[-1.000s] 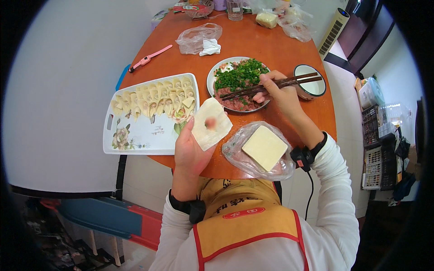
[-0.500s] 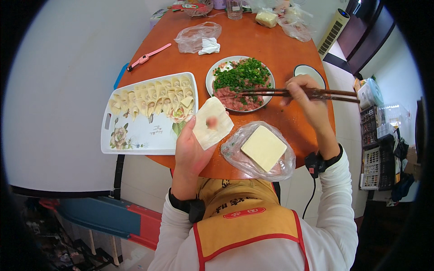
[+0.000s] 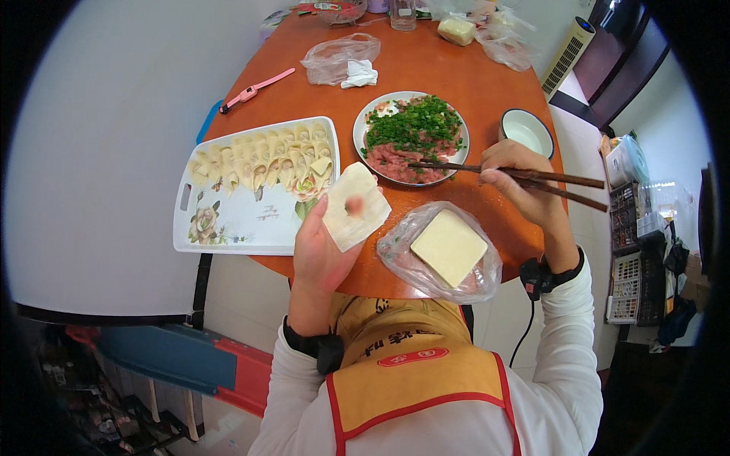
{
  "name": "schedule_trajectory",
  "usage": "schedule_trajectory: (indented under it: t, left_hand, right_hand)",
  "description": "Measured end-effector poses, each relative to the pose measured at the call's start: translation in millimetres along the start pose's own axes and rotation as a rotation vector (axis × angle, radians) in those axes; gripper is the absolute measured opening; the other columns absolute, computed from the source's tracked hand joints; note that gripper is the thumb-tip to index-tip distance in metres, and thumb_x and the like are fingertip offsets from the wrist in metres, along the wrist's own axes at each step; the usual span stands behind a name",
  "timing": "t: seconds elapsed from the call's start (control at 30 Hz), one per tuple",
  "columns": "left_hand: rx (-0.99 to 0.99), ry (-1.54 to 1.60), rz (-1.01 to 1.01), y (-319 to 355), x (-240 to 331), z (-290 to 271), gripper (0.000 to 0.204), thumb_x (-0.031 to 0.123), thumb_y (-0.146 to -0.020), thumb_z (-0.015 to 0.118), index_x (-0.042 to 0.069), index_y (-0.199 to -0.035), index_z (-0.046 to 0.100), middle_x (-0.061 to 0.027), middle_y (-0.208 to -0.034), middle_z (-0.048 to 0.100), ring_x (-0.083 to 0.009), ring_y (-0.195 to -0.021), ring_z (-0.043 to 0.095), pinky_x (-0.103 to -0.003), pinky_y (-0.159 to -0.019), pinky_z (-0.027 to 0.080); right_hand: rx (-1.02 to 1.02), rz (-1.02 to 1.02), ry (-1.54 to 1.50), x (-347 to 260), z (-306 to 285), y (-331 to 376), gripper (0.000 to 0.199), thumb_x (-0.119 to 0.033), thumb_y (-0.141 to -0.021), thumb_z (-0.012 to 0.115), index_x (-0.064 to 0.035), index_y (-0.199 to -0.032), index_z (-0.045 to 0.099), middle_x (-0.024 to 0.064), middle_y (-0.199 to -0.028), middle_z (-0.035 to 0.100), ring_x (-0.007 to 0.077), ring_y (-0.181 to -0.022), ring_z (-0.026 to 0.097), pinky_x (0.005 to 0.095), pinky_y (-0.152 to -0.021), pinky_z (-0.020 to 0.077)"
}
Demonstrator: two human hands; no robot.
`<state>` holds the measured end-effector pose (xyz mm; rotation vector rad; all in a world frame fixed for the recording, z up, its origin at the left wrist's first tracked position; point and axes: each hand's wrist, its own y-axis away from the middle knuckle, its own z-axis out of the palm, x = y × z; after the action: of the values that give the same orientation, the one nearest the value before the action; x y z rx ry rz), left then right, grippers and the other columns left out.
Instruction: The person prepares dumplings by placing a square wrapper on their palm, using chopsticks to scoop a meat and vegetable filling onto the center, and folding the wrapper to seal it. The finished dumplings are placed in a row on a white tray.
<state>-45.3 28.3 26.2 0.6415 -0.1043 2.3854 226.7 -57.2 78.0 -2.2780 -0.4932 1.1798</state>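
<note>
On my left hand (image 3: 319, 251) lies a square wonton wrapper (image 3: 357, 220), held at its edge by the thumb, with a small pinkish spot of meat at its middle. My right hand (image 3: 519, 178) grips a pair of dark wooden chopsticks (image 3: 555, 178), their tips in the minced meat (image 3: 395, 162) on a round white plate (image 3: 360, 129). Chopped green scallions (image 3: 417, 124) cover the far part of that meat. Between my hands and nearer to me, a stack of wrappers (image 3: 449, 248) rests on a clear plastic bag (image 3: 395, 247). Rows of folded wontons (image 3: 262, 156) fill the far part of a white flowered tray (image 3: 258, 237) at left.
A white bowl with a dark rim (image 3: 525, 129) stands beyond my right hand. Farther back lie a pink watch (image 3: 255, 91), a crumpled plastic bag (image 3: 334, 59) with a white tissue (image 3: 359, 74), a glass (image 3: 403, 15) and a bagged pale block (image 3: 456, 31).
The chopsticks' tips have shifted slightly right in the meat, and their back ends have spread apart and dropped nearer to me. My left hand keeps the wrapper in nearly the same place.
</note>
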Motion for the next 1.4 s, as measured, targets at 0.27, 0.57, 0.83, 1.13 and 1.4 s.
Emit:
schedule_trajectory:
  t: [0.27,0.57,0.83,1.13,1.4]
  left_hand:
    - [-0.131,0.019,-0.163,-12,-8,23,0.051,0.026,-0.098,0.026,-0.007,-0.137,0.028,-0.0236,-0.137,0.038,-0.0367,-0.127,0.039,-0.048,-0.108,0.029]
    - [-0.225,0.076,-0.325,-19,-18,30,0.047,0.024,-0.098,0.032,-0.004,-0.135,0.032,-0.0198,-0.131,0.045,-0.0323,-0.123,0.044,-0.046,-0.106,0.034]
    - [-0.379,-0.312,-0.248,-14,-44,18,0.043,0.011,-0.096,0.044,0.0,-0.136,0.034,-0.0123,-0.13,0.047,-0.022,-0.119,0.049,-0.038,-0.102,0.041]
    - [-0.319,-0.641,-0.249,-11,-47,37,0.036,0.023,-0.099,0.042,0.001,-0.128,0.044,-0.0084,-0.122,0.052,-0.0174,-0.109,0.054,-0.032,-0.092,0.045]
    - [-0.568,-0.734,-0.452,-43,-61,45,0.03,0.023,-0.098,0.042,0.001,-0.116,0.052,-0.0097,-0.099,0.061,-0.0077,-0.068,0.055,-0.021,-0.052,0.043]
  right_hand:
    - [0.057,-0.264,0.199,-5,-12,-6,0.017,-0.016,-0.086,0.061,-0.0016,-0.094,0.057,0.0099,-0.088,0.058,0.0222,-0.084,0.057,0.0363,-0.075,0.0456]
    - [-0.329,-0.359,0.443,-25,26,-12,0.038,-0.007,-0.073,0.059,-0.0161,-0.11,0.061,0.0023,-0.077,0.053,0.0204,-0.064,0.057,0.0328,-0.052,0.0436]
    - [-0.342,-0.214,0.251,-29,30,-38,0.035,0.002,-0.061,0.069,-0.0077,-0.094,0.06,0.0058,-0.075,0.051,0.0257,-0.067,0.056,0.0339,-0.054,0.0431]
    - [-0.459,0.07,0.219,-29,27,-48,0.022,-0.013,-0.075,0.07,-0.0023,-0.091,0.06,0.0109,-0.083,0.059,0.0294,-0.076,0.059,0.0365,-0.064,0.0467]
    - [-0.508,0.237,0.247,-35,0,-37,0.031,-0.026,-0.082,0.068,-0.001,-0.097,0.056,0.0129,-0.083,0.059,0.0279,-0.075,0.059,0.0353,-0.067,0.0468]
